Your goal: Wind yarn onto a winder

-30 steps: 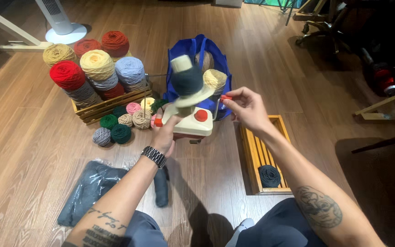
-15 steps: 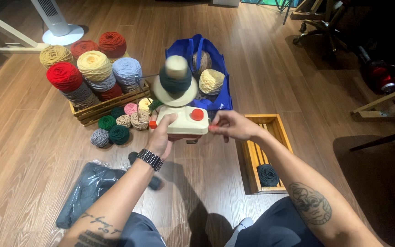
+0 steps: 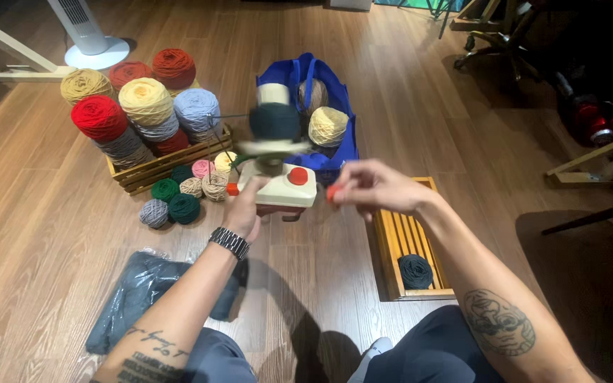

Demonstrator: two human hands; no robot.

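— Both hands are on the little yarn winder [image 3: 278,186]. See? His left hand [image 3: 244,210] wraps round its near side and keeps it from sliding. His right hand [image 3: 370,188] pinches the small orange crank knob [image 3: 330,193] with the fingertips.

— Where is the winder?

— Right between his two hands, on the wood floor [image 3: 51,227]. It is a cream box with a red round button on top. A dark green yarn ball [image 3: 274,122] sits on its spindle, just past his left hand. It looks all blurry.

— Why blurry?

— I think it is spinning. So my guess is he is in the winding part, turning the crank to make the ball fat.

— What else is near?

— Past his left hand is a wooden crate [image 3: 168,162] piled with big yarn balls, red, yellow, grey, brown. Small balls lie on the floor beside it. A blue bag [image 3: 335,96] with more yarn is behind the winder. Under his right arm is a wooden tray [image 3: 395,245] with one dark ball [image 3: 416,271] in it.

— What does he need to do well?

— I think he must keep the box held firm and turn the knob in smooth, even rounds, so the yarn lays neat.
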